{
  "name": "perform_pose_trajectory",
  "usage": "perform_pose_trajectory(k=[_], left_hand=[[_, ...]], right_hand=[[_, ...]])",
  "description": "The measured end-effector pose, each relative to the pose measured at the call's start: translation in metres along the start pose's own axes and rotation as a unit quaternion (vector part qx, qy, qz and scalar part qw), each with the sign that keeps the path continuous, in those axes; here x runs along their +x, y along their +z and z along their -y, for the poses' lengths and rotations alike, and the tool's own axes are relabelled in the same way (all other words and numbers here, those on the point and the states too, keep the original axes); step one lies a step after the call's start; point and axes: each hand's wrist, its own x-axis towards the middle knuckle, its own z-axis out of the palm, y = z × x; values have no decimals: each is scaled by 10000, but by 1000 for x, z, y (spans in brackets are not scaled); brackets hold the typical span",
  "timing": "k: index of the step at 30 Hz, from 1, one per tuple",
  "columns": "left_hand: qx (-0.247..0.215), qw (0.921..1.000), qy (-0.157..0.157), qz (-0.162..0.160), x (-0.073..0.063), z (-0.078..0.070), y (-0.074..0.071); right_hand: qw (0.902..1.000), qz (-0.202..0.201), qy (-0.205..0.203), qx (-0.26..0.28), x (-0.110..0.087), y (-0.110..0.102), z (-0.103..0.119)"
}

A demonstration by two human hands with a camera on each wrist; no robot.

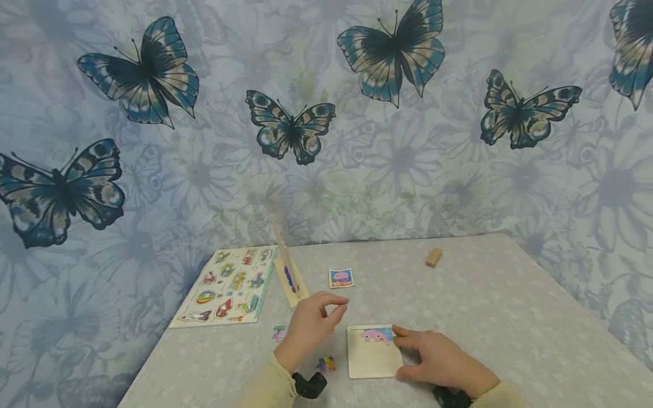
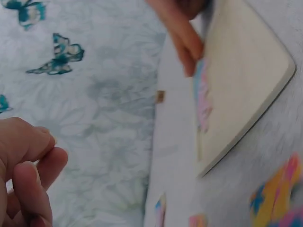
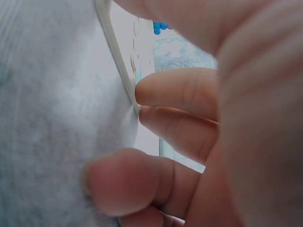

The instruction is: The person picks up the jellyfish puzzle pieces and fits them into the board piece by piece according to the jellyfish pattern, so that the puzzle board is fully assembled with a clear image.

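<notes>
A small square wooden puzzle tray [image 1: 374,360] lies in front of me, with pink and blue puzzle pieces [image 1: 377,335] along its top edge. My right hand [image 1: 433,357] holds the tray's right side, fingers at the upper corner and thumb lower down. Left of the tray my left hand [image 1: 316,323] is raised above the table, thumb and fingers loosely bent; nothing shows between them. Beneath it lie loose colourful puzzle pieces [image 1: 326,364], also in the left wrist view. Another pink and green piece [image 1: 279,333] is farther left.
Behind the tray lies a small picture card [image 1: 340,278] with a pink figure. A wooden stand [image 1: 292,280] with purple parts is beside a large picture board [image 1: 224,292] at the left. A small wooden block [image 1: 433,257] sits at the back right, before the butterfly-patterned wall.
</notes>
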Motion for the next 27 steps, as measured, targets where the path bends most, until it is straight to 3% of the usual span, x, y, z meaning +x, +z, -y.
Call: perform_pose_trajectory(k=[5,10,14,17,21,27], left_hand=[[-24,9992,-399,-66,-16,15,-39],[-86,9942,-1052,-182,-39,39,-64],[-281,9884,-1399,-516,-51,66,-67],[-126,9849,-1637,-552,-55,84,-67],[533,9817,-1781,-405,-58,95,-70],[1273,9727,-1937,154,-59,95,-77]], right_hand=[[9999,69,65,46,1,-1,3],[10000,50,32,73,0,-2,6],[10000,9,18,31,0,-2,5],[10000,-8,40,-19,2,-1,3],[9999,-20,81,-81,5,1,1],[9999,-45,105,-28,4,2,1]])
